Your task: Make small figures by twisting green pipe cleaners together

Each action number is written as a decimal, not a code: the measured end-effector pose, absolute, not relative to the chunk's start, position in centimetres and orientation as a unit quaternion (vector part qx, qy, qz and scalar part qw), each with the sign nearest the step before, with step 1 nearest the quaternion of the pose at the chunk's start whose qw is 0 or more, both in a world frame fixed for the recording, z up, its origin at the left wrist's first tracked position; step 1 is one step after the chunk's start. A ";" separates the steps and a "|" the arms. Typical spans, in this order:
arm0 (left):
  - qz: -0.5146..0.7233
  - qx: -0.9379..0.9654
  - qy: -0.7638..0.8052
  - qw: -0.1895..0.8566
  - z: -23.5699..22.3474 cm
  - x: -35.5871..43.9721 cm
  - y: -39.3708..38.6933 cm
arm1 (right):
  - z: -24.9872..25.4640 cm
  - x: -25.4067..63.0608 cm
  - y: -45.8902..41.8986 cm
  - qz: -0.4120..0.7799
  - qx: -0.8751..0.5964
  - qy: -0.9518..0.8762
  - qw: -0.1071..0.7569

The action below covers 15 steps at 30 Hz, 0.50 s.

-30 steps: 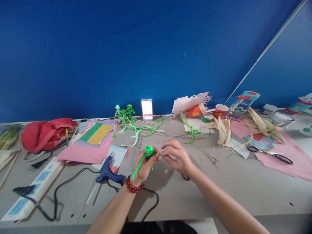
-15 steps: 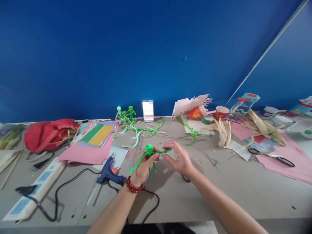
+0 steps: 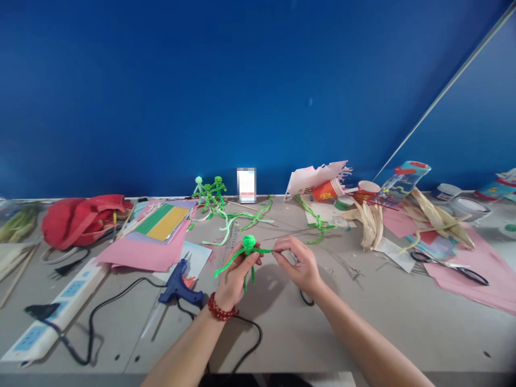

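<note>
A bright green pipe-cleaner figure [image 3: 249, 244] with a coiled round head is held above the table, its limbs sticking out. My left hand [image 3: 236, 277], with a red bead bracelet at the wrist, is closed around the figure's body. My right hand [image 3: 297, 263] pinches the tip of the figure's arm that points right, thumb against forefinger. Behind my hands, several finished green figures [image 3: 209, 194] stand near the wall. Loose green and pale pipe cleaners [image 3: 228, 223] lie in front of them, by a steel ruler [image 3: 231, 236].
A blue glue gun [image 3: 180, 285] and a white power strip [image 3: 56, 314] lie to the left with black cables. Pink paper [image 3: 139, 252] and a red bag [image 3: 80, 220] are behind them. On the right are scissors [image 3: 451, 264], dried husks [image 3: 368, 226], paper cups [image 3: 328, 190] and thin wires [image 3: 346, 263].
My right hand was by the figure's body, then came off with its fingers apart as the right-pointing arm showed. Now it has closed on that arm's tip. My left hand keeps its hold.
</note>
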State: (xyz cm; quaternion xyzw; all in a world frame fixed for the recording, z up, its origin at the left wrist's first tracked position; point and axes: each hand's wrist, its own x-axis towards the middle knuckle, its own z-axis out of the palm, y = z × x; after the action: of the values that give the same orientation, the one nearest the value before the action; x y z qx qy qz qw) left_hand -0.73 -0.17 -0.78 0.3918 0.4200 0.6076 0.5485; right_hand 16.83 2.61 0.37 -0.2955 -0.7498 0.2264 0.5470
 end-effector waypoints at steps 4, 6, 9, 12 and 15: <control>0.614 0.380 0.435 0.539 -0.8 -0.6 -0.2 | 0.3 17.0 2.4 0.242 -0.302 -0.750 0.537; 0.608 0.384 0.438 0.539 -1.0 -0.6 -0.2 | 0.3 16.9 2.3 0.251 -0.311 -0.750 0.527; 0.598 0.397 0.441 0.539 -1.5 -0.7 -0.1 | 0.3 16.7 2.3 0.255 -0.306 -0.759 0.515; 0.595 0.413 0.445 0.526 -1.9 -0.8 -0.1 | 0.2 16.5 2.4 0.247 -0.303 -0.765 0.513; 0.592 0.417 0.456 0.518 -2.0 -0.9 -0.3 | 0.0 16.3 2.5 0.236 -0.303 -0.766 0.516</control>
State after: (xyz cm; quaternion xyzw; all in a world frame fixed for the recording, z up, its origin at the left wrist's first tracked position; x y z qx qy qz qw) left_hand -0.86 -0.31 -1.95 0.4169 0.4557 0.5921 0.5176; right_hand 16.28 2.47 0.03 -0.3033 -0.7656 0.2359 0.5160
